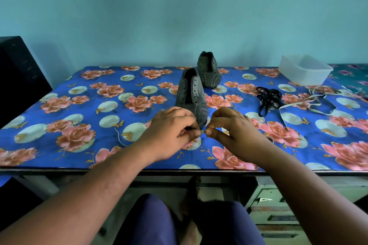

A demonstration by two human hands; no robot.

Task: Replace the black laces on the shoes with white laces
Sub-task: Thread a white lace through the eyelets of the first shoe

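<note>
- Up close, both hands pinch a thin pale lace tip point(203, 131) between them: left hand point(175, 131), right hand point(231, 131).
- Just behind sits a grey pinstriped fabric shoe point(192, 95), laceless; its mate point(209, 69) stands farther back.
- Tangled black laces point(266, 99) and flat white laces point(310, 103) lie right, on the floral worktop point(79, 105).
- A translucent plastic tub point(304, 69) stands beyond.

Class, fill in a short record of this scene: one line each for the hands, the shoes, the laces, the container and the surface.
hands: left hand and right hand pinch a white lace tip
shoes: near shoe and far shoe, both unlaced
laces: black laces piled beside a loose white lace
container: plastic tub, far right
surface: floral tablecloth
</note>
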